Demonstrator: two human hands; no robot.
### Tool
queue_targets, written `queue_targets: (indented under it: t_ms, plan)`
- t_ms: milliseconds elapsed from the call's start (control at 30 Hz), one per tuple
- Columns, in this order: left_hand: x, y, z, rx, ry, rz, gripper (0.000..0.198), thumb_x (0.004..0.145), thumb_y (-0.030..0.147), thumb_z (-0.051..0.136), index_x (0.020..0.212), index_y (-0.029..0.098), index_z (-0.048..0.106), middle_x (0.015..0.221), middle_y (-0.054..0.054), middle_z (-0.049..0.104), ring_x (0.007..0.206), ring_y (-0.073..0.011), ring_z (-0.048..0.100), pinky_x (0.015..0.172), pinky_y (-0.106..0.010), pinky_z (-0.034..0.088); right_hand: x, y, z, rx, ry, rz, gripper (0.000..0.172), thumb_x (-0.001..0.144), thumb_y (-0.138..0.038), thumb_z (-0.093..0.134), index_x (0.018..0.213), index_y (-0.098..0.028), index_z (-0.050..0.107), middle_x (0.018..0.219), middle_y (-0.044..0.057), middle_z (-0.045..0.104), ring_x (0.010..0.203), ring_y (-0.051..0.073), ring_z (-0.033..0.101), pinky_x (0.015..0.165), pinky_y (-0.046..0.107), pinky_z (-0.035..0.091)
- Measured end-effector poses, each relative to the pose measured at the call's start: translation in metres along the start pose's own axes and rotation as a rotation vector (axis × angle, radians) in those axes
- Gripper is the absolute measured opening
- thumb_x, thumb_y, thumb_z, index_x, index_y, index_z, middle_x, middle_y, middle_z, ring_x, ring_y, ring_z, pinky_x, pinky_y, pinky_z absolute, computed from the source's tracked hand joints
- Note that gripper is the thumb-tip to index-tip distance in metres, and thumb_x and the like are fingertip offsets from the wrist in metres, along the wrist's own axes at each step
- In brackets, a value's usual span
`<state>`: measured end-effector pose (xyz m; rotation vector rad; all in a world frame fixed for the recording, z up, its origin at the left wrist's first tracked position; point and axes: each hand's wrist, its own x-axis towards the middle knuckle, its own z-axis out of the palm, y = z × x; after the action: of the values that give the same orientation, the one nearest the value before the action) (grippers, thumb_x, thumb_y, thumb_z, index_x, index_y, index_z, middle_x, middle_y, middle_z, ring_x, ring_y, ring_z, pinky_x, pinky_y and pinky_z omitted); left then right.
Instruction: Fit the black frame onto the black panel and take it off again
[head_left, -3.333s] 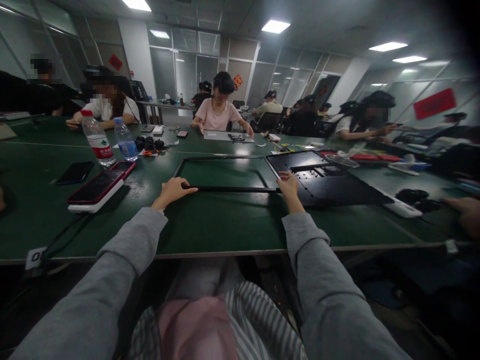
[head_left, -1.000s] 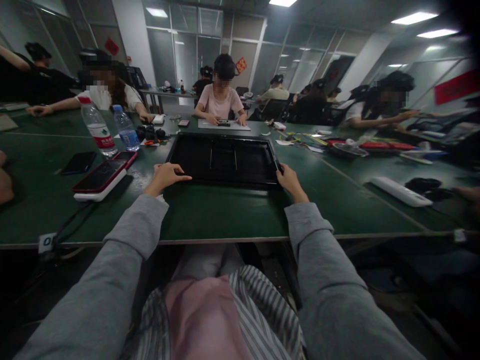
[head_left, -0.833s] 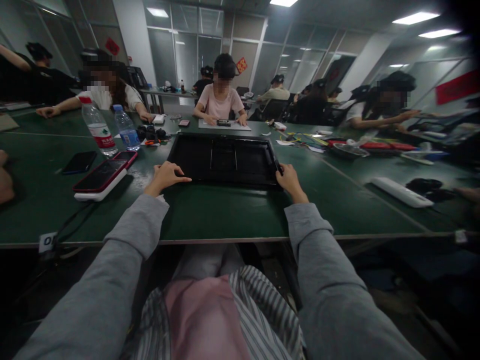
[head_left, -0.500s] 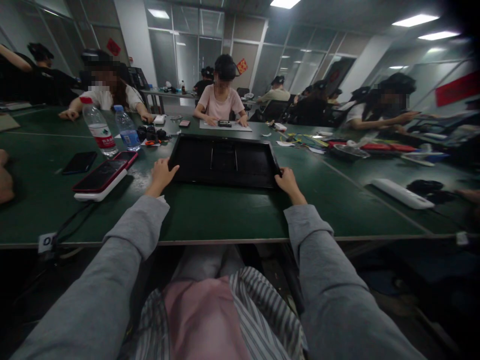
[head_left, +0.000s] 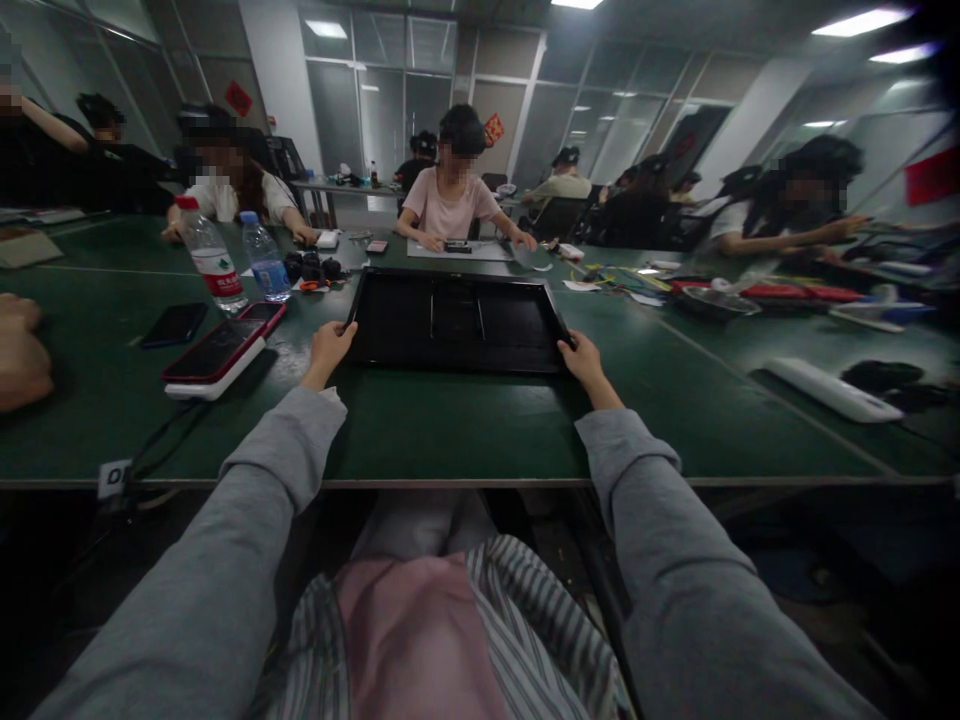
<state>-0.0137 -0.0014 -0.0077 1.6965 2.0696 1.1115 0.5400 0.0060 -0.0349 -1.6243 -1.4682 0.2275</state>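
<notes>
A flat black rectangular panel (head_left: 459, 322) with a raised frame lies on the green table (head_left: 450, 420) in front of me. My left hand (head_left: 328, 349) grips its near left corner, fingers curled over the edge. At the near right corner my right hand (head_left: 582, 359) is closed on the frame. Both arms are in grey sleeves.
Left of the panel lie a red-cased phone on a white block (head_left: 217, 353), a dark phone (head_left: 173, 324) and two water bottles (head_left: 212, 265). A white bar (head_left: 831, 389) lies at the right. Another person's hand (head_left: 21, 350) rests at far left. Several people sit around the table.
An empty black frame and a separate back panel lay side by side; now one assembled panel sits centred. My left hand has shifted from the front edge to the left corner.
</notes>
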Motion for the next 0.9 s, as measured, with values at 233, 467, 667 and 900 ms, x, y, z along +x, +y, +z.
queue_targets:
  t_ms: [233, 467, 667, 900]
  plan:
    - [-0.017, 0.013, 0.0, 0.055, 0.117, 0.052, 0.049, 0.102, 0.044, 0.058, 0.142, 0.017, 0.07, 0.136, -0.022, 0.075, 0.137, -0.0404, 0.063, 0.117, -0.054, 0.044, -0.019, -0.032, -0.003, -0.291, 0.219, 0.07, 0.063, 0.096, -0.039, 0.055, 0.151, -0.009, 0.059, 0.149, 0.032, 0.058, 0.146, 0.049, 0.047, 0.12, 0.077, 0.033]
    - [-0.049, 0.051, 0.008, 0.133, 0.076, 0.421, 0.065, 0.106, 0.052, 0.056, 0.163, 0.021, 0.055, 0.166, -0.02, 0.054, 0.154, -0.0427, 0.04, 0.129, -0.06, 0.024, -0.033, -0.068, 0.023, -0.393, 0.129, -0.196, 0.072, 0.105, -0.048, 0.047, 0.169, -0.015, 0.04, 0.164, 0.028, 0.044, 0.155, 0.048, 0.034, 0.123, 0.076, 0.026]
    - [-0.055, 0.061, 0.013, 0.18, -0.036, 0.528, 0.071, 0.099, 0.056, 0.07, 0.161, 0.023, 0.059, 0.165, -0.02, 0.052, 0.157, -0.0474, 0.034, 0.131, -0.066, 0.018, -0.039, -0.075, 0.034, -0.431, 0.026, -0.199, 0.077, 0.102, -0.048, 0.056, 0.169, -0.013, 0.039, 0.166, 0.03, 0.04, 0.158, 0.048, 0.03, 0.126, 0.075, 0.023]
    - [-0.02, 0.028, 0.007, -0.035, 0.147, 0.184, 0.062, 0.101, 0.048, 0.068, 0.155, 0.017, 0.064, 0.161, -0.023, 0.059, 0.154, -0.0436, 0.047, 0.128, -0.061, 0.034, -0.02, -0.056, 0.004, -0.202, 0.195, 0.084, 0.077, 0.093, -0.042, 0.065, 0.16, -0.008, 0.046, 0.158, 0.034, 0.051, 0.155, 0.048, 0.042, 0.126, 0.076, 0.029]
